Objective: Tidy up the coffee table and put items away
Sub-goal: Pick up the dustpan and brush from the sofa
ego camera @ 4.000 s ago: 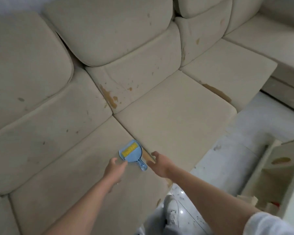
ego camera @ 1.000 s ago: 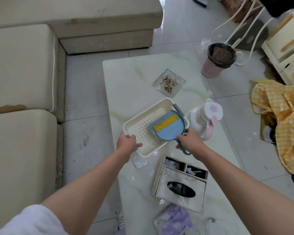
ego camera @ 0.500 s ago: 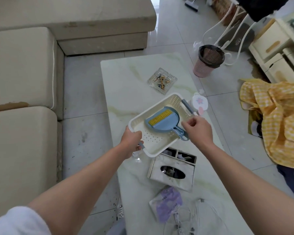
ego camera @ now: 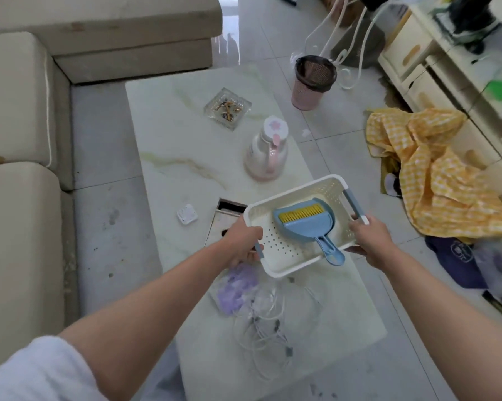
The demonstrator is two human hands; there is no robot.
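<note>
Left hand (ego camera: 241,241) and right hand (ego camera: 369,241) grip tray (ego camera: 287,261) above tissue box (ego camera: 223,215), cables (ego camera: 267,319)

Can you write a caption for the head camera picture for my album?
Two hands, left hand and right hand, hold a white tray carrying a blue dustpan above the coffee table.

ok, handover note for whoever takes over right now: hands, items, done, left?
Left hand: grip shut on the white basket at its near-left handle.
Right hand: grip shut on its right handle.
Basket is held above the coffee table; blue dustpan and brush lie inside.
Done: dustpan set in the basket.
Left on table: ashtray, pink kettle, tissue box, purple packet, white cables, small white square item.
</note>
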